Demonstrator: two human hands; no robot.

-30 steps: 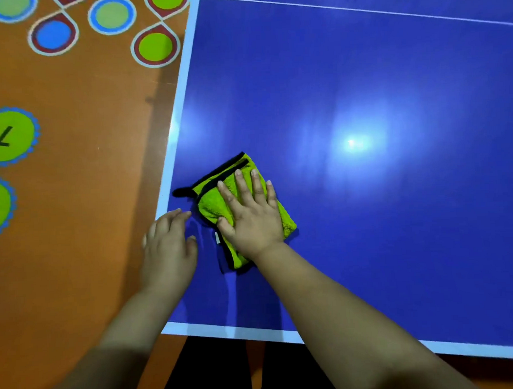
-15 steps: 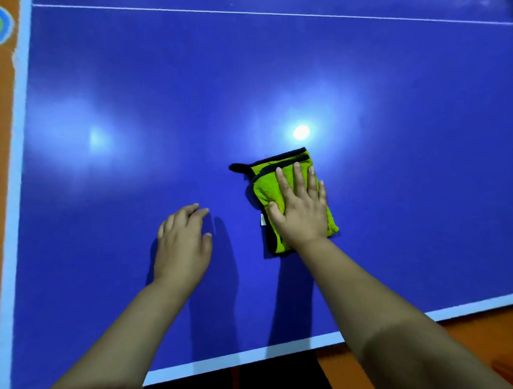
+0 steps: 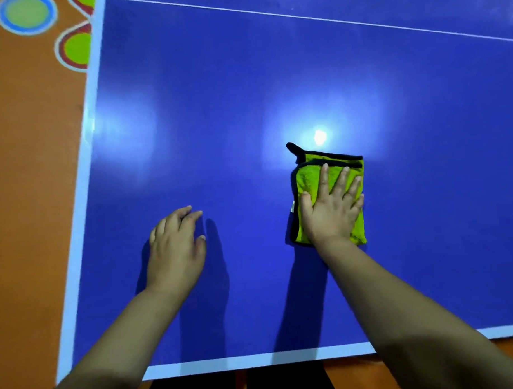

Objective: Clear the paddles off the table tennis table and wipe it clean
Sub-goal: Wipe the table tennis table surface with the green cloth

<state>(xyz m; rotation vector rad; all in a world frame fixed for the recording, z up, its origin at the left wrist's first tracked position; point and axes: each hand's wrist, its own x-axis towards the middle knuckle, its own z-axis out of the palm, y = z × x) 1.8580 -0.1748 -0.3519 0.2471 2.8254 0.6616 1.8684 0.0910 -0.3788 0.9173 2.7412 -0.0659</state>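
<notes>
with no paddles in view on the blue bench (image 3: 217,108), the wiping step seems in hand: the right grip (image 3: 331,212), fingers straight, presses the folded green cloth (image 3: 307,178) flat mid-bench, the left grip (image 3: 175,249) rests empty and relaxed nearby, and the next sweep calls for steady pressure.

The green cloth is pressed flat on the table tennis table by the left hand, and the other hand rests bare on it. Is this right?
Wrong hand. In the head view the right hand presses the green cloth flat on the table tennis table; the left hand rests bare on it.
</notes>
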